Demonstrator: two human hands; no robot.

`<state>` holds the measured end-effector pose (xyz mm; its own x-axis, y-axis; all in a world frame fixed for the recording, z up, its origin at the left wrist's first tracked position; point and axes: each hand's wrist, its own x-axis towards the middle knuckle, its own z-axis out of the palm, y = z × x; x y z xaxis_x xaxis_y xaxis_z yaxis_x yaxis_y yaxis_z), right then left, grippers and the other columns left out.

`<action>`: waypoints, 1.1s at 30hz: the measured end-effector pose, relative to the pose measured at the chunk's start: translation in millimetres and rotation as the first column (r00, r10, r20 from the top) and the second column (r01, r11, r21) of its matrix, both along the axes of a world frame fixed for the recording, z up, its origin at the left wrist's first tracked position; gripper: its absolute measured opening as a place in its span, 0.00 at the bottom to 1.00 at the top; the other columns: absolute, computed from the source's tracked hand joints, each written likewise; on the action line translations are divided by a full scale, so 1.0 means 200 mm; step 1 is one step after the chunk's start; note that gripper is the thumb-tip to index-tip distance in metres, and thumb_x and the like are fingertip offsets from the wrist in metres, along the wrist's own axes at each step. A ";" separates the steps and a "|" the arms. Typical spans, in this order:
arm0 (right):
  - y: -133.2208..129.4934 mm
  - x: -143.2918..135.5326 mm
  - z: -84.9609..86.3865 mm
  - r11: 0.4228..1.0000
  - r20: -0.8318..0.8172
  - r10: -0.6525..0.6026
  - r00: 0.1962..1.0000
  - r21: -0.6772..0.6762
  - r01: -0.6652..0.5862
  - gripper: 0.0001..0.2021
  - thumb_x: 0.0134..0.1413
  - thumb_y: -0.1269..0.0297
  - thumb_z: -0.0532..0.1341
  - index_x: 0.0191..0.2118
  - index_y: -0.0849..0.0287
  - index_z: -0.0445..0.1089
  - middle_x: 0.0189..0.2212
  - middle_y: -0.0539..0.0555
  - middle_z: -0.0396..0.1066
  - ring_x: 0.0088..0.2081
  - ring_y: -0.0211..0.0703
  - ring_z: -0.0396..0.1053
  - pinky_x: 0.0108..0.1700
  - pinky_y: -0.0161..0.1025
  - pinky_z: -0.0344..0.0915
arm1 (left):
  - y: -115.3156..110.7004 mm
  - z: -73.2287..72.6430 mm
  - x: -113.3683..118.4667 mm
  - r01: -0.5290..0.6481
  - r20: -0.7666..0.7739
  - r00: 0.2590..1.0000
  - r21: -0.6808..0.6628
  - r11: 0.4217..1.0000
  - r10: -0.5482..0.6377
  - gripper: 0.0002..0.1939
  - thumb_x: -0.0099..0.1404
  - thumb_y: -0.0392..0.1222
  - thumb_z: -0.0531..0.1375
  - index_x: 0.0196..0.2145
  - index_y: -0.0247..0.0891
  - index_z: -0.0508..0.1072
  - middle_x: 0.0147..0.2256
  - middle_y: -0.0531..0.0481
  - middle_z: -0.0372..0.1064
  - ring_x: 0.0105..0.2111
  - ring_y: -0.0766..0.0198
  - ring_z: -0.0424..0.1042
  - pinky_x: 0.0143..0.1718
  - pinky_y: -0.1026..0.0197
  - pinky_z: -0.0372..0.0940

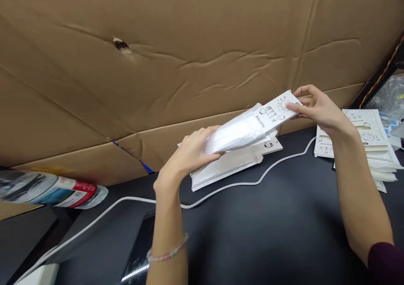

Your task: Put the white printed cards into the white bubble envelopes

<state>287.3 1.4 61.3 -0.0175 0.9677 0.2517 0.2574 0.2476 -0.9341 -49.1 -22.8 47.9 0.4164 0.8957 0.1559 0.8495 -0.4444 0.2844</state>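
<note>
My left hand (197,150) is wrapped round the lower left end of a shiny white plastic sleeve (236,131). A white printed box (277,110) with cartoon cat drawings and a small window sticks out of the sleeve's upper right end. Thumb and fingers of my right hand (314,104) pinch the far end of this box. Beneath them, a second white packet (227,167) lies on the black table against the cardboard, with a printed end showing at its right.
Brown cardboard (189,58) stands behind the black table (268,234). A white cable (233,186) crosses it. A bottle (72,191) and dark phone (139,251) are at left. Stacked white printed packets (368,135) lie right, near clear plastic (391,96).
</note>
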 end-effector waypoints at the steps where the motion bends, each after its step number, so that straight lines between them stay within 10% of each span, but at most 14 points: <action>1: 0.01 0.00 -0.01 0.999 -0.019 -0.039 0.999 0.000 0.039 0.27 0.41 0.51 0.72 0.47 0.55 0.68 0.36 0.54 0.78 0.38 0.47 0.76 0.44 0.49 0.74 | -0.01 0.01 0.02 0.021 0.009 1.000 -0.035 0.999 -0.020 0.32 0.60 0.52 0.60 0.61 0.48 0.61 0.57 0.51 0.66 0.55 0.52 0.66 0.56 0.54 0.59; 9: 0.05 0.16 -0.04 0.975 -0.105 -0.204 0.973 0.070 0.211 0.17 0.46 0.56 0.70 0.42 0.58 0.76 0.37 0.54 0.78 0.43 0.50 0.76 0.48 0.51 0.75 | -0.02 -0.06 0.05 -0.088 -0.205 0.979 -0.399 0.913 0.005 0.29 0.54 0.57 0.61 0.52 0.46 0.70 0.50 0.49 0.74 0.48 0.51 0.73 0.47 0.56 0.66; 17: 0.08 0.17 -0.05 0.956 -0.178 -0.286 0.942 0.005 0.292 0.09 0.47 0.63 0.68 0.36 0.57 0.72 0.33 0.53 0.77 0.40 0.48 0.77 0.45 0.50 0.76 | -0.06 -0.10 0.26 -0.163 -0.386 0.922 -0.459 0.874 -0.031 0.40 0.39 0.57 0.71 0.51 0.44 0.73 0.53 0.41 0.72 0.53 0.40 0.70 0.54 0.45 0.61; 22: 0.09 0.15 -0.07 0.973 -0.093 -0.230 0.969 -0.007 0.230 0.13 0.47 0.59 0.69 0.39 0.56 0.73 0.32 0.54 0.78 0.37 0.48 0.77 0.44 0.49 0.75 | -0.04 -0.11 0.28 -0.107 -0.260 0.965 -0.433 0.895 -0.010 0.39 0.57 0.66 0.58 0.59 0.40 0.66 0.56 0.41 0.68 0.56 0.45 0.67 0.58 0.44 0.58; 26: 0.10 0.14 -0.09 0.975 -0.011 -0.223 0.975 0.016 0.223 0.19 0.47 0.56 0.69 0.45 0.57 0.73 0.34 0.56 0.78 0.37 0.49 0.77 0.42 0.49 0.76 | 0.04 -0.22 0.24 -0.070 -0.181 0.983 -0.301 0.951 0.015 0.33 0.63 0.53 0.56 0.64 0.40 0.58 0.60 0.41 0.62 0.60 0.48 0.61 0.57 0.47 0.59; 33: 0.10 0.05 -0.10 0.995 0.139 -0.090 0.986 -0.017 0.093 0.30 0.48 0.57 0.69 0.58 0.54 0.68 0.47 0.59 0.75 0.45 0.55 0.75 0.37 0.48 0.77 | 0.13 -0.45 0.25 0.048 -0.050 0.996 -0.345 0.938 -0.069 0.55 0.55 0.55 0.65 0.70 0.43 0.39 0.61 0.38 0.59 0.61 0.43 0.58 0.59 0.45 0.55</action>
